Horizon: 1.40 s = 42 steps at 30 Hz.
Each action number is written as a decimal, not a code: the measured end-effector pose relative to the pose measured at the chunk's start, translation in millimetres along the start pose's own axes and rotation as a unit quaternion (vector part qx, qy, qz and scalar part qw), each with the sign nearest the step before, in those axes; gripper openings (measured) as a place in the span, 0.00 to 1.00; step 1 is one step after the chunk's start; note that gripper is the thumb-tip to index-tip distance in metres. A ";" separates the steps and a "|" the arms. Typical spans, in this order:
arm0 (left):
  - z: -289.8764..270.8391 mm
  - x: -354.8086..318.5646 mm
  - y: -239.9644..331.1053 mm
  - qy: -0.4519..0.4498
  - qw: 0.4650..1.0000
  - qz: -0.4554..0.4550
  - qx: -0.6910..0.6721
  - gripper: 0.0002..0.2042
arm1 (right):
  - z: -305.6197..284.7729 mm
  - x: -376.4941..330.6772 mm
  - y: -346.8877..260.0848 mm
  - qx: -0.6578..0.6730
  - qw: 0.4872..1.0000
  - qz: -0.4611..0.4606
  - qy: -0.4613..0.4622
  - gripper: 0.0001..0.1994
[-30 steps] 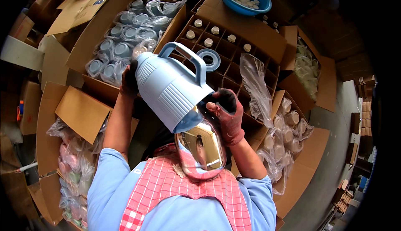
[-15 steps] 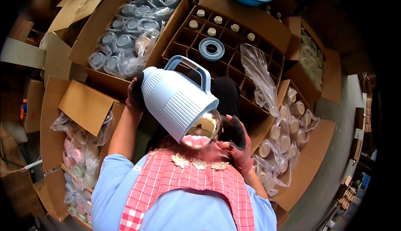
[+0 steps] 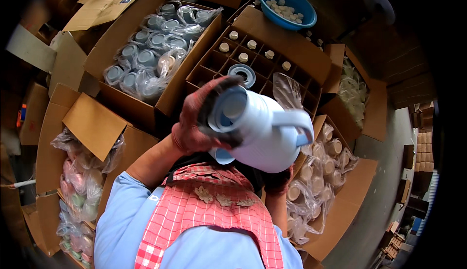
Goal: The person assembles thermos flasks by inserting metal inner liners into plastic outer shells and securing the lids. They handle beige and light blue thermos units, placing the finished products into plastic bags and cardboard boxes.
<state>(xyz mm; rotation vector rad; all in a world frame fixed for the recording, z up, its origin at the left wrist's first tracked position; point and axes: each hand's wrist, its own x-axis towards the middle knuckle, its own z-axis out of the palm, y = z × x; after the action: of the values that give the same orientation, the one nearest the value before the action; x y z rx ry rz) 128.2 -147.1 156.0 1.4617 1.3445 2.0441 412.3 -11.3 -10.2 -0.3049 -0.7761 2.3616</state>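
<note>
A light blue thermos jug (image 3: 262,135) is held tilted over my lap, its open mouth toward the upper left and its handle on the right. My left hand (image 3: 197,118), in a red glove with a dark palm, is closed around the jug's neck. Under the base end, my gloved right hand (image 3: 279,181) supports the jug; its fingers are mostly hidden. A small light blue round part (image 3: 224,156) shows below the left hand. Beyond the jug, a light blue ring (image 3: 245,73) rests on the divided carton (image 3: 206,64).
White-capped bottle tops (image 3: 243,57) stand in the carton's cells. A blue basin (image 3: 272,13) of small white caps is behind. Left is a carton with bagged blue cups (image 3: 146,57); nearer left, bagged pastel parts (image 3: 85,181). On the right lie bagged cream parts (image 3: 316,181).
The jug has turned so its mouth faces up and its handle points right. My left hand moved right onto the neck; the shiny inner flask at the base is now out of sight.
</note>
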 end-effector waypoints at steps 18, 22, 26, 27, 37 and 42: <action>34.6 6.4 16.7 -0.016 0.998 0.039 0.048 0.48 | -26.8 12.1 30.1 0.050 0.984 0.161 0.057 0.33; 31.6 4.5 15.5 -0.024 0.997 0.033 0.061 0.49 | -26.5 12.1 27.6 0.040 0.982 0.171 0.064 0.33; 29.4 1.7 13.0 0.000 0.999 0.016 0.044 0.49 | -25.1 11.4 23.3 0.029 0.981 0.178 0.070 0.33; 29.2 0.7 11.5 -0.005 0.999 0.019 0.039 0.50 | -24.7 12.3 21.0 0.024 0.981 0.179 0.072 0.33; 21.4 -3.2 1.0 -0.063 0.997 0.040 -0.004 0.53 | -12.8 21.6 3.0 -0.016 0.981 0.177 0.075 0.32; 13.2 -11.6 -9.4 -0.091 0.995 0.026 -0.015 0.55 | -8.6 25.5 -1.2 -0.030 0.981 0.174 0.077 0.32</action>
<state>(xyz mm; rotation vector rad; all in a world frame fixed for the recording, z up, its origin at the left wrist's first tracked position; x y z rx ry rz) 142.2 -143.2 142.2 1.6419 1.2111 1.9010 396.4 9.4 -16.9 -0.6904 -0.7703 2.5995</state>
